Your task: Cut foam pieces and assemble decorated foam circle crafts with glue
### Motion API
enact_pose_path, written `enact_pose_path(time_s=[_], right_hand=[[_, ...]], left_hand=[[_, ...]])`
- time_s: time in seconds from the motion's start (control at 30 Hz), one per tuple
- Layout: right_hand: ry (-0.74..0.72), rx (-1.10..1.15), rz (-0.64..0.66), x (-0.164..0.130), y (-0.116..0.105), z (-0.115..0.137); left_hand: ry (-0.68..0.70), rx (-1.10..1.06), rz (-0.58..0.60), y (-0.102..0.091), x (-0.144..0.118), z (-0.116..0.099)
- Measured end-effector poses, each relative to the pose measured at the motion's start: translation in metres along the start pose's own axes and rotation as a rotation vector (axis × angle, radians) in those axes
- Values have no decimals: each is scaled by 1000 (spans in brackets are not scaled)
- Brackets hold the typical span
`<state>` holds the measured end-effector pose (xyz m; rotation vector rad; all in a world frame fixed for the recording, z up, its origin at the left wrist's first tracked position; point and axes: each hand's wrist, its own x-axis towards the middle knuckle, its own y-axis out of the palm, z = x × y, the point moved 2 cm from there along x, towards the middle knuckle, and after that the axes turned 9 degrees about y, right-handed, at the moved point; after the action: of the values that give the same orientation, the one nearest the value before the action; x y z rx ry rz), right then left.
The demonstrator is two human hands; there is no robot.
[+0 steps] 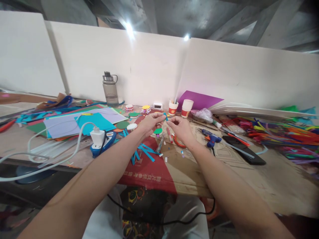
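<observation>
Apparently the step in hand is working a short piece of paper between the fingertips. At the far left, scraps and coloured paper sheets (62, 126) lie in a loose pile, with a white cable (81, 139) looping across toward a white plug (97, 136) in a blue power strip (109, 139). A grey bottle (111, 93) stands upright behind the pile, against the white board (149, 73). Right of the plug, small round drums (132, 126) sit toward the far side, and loose blue strips (148, 153) are scattered nearer the person, on the red part of the cardboard (171, 182).

Centrally, the left hand (153, 122) pinches the upper part of a blue piece (166, 117), its thumb and fingers drawn close together. The right hand (179, 127) meets it from the right, thumb and forefinger narrowed on the lower part. The piece is therefore held up between the hands, off the table; whether it is folded is too small to tell. A red pen (169, 135) lies below them, and two paper cups (186, 108) stand beyond.

Farther right come a blue glue gun (211, 139), a black flat case (245, 152) and a heap of bright craft stems (286, 131).

As I judge it, the next move calls for a light, steady pinch from both hands, keeping the piece's edges lined up without creasing it.
</observation>
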<state>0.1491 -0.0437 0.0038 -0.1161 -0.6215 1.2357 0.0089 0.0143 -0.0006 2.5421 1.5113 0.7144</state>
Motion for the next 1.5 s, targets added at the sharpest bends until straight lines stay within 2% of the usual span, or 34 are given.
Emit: enact_pose_path(time_s=[0.13,0.23,0.3,0.37,0.47,0.53,0.6,0.8,0.93,1.0,1.03,1.13,1.2,1.3,1.4,1.5], right_hand=[[-25,7,44,1,-1,3],[-31,-48,52,3,-10,5],[-15,-199,24,5,-19,5],[24,-455,25,5,-28,2],[176,-855,142,2,-32,-7],[295,-968,263,-3,-30,-13],[330,-975,283,-8,-25,-17],[354,-847,211,-6,-17,-28],[268,-686,116,5,-23,-29],[210,-514,86,7,-25,-26],[178,-350,89,6,-25,-23],[84,72,172,-1,-23,-14],[12,116,207,-6,-22,-8],[-71,30,199,-12,-21,3],[-10,54,250,-17,-22,14],[148,129,442,-24,-21,24]], left_hand=[[-31,-33,3,0,0,-1],[-38,-48,-50,-1,2,-4],[-43,-63,-103,-2,2,-6],[-57,-76,-146,-4,3,-8],[-76,-87,-189,-6,2,-7],[-87,-71,-185,-8,1,-6],[-86,-59,-170,-9,1,-5],[-90,-36,-158,-13,2,-3],[-78,-64,-202,-19,4,-4],[-65,-79,-210,-21,5,-5],[-64,-82,-212,-22,5,-5],[-77,-74,-221,-24,5,-7],[-82,-67,-223,-25,5,-8],[-89,-61,-207,-27,6,-9],[-95,-46,-201,-30,7,-9],[-115,-22,-228,-36,9,-7]])
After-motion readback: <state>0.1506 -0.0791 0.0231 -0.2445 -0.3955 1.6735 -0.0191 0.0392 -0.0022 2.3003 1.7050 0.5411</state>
